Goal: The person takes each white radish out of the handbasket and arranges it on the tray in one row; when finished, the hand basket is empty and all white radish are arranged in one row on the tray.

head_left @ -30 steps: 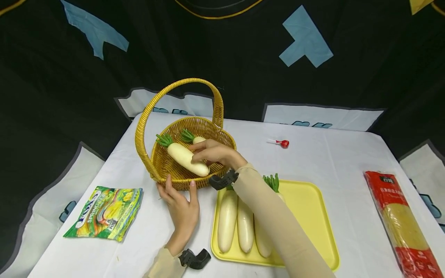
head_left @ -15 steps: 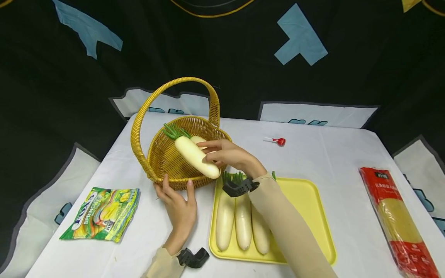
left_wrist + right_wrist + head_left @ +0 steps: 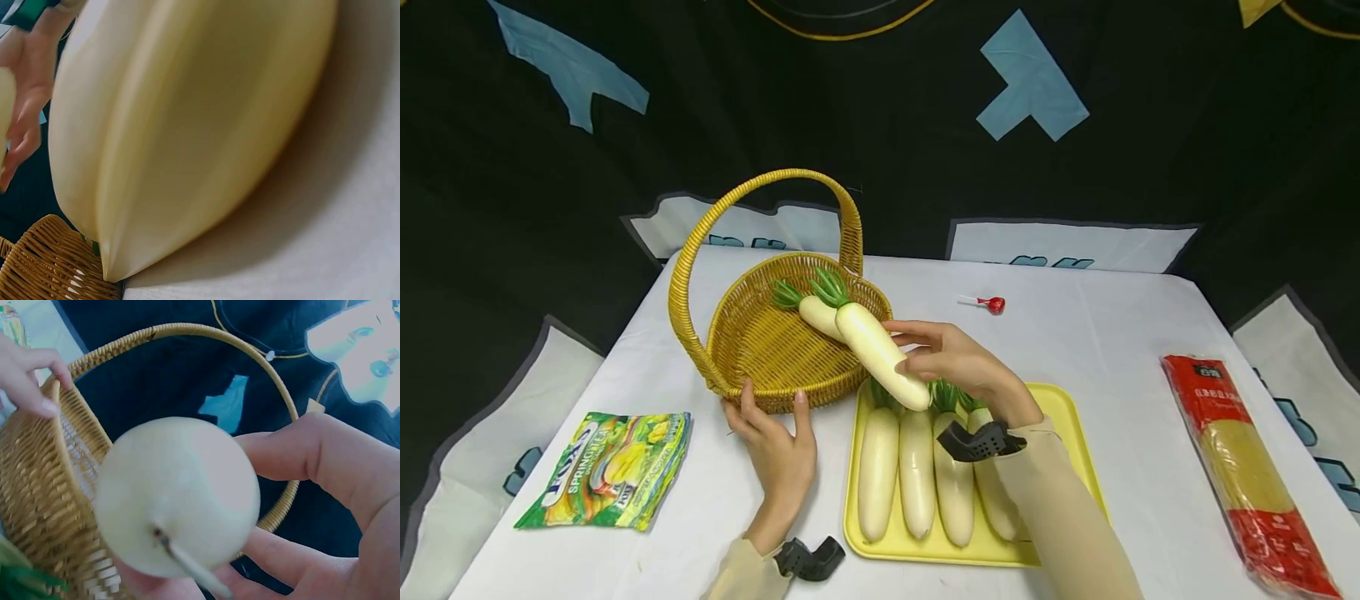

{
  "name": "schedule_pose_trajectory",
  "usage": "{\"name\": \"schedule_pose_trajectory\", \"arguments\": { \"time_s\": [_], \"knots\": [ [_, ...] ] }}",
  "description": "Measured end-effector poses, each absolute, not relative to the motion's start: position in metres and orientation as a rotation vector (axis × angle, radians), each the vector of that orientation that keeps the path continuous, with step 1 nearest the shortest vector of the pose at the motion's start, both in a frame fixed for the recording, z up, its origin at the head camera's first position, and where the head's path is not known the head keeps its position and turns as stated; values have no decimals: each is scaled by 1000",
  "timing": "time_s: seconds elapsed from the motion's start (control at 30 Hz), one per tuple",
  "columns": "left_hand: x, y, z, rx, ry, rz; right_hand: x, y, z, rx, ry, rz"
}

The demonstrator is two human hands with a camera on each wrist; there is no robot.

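Observation:
My right hand pinches a plump white radish between thumb and fingers. The radish slants over the right rim of the wicker basket, green leaves toward the back and blunt end toward the tray. In the right wrist view that blunt root end faces the camera, with a thin root tail. Another white radish lies inside the basket, partly hidden behind the held one. Extended fingers of my left hand touch the basket's front rim and outer wall. Several more white radishes lie side by side on a yellow tray.
A red-capped lollipop lies toward the back of the white-covered table. At the left is a green snack bag; a long red and yellow packet lies far right. The basket's tall handle arches over its opening.
My right hand has moved right with the radish, from inside the basket to over its right rim, near the tray. The left hand has kept its place on the basket.

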State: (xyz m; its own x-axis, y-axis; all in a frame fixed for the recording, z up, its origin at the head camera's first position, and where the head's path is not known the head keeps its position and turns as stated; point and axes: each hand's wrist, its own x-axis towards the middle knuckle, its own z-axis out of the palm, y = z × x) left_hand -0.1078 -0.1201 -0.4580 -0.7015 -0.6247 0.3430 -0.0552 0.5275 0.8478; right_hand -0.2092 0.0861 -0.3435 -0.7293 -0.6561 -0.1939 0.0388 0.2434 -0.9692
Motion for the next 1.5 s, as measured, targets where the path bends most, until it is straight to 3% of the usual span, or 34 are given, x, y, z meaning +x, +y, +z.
{"name": "schedule_pose_trajectory", "arguments": {
  "time_s": [0.7, 1.17, 1.5],
  "knots": [
    [-106, -122, -457, 540, -2139, -1149, -142, 223, -393, -379, 2131, -1640],
    [-107, -121, -458, 536, -2124, -1142, -112, 229, -415, -9, 2255, -1555],
    [-107, -121, -459, 539, -2125, -1145, -103, 224, -413, 30, 2436, -1283]
  ]
}}
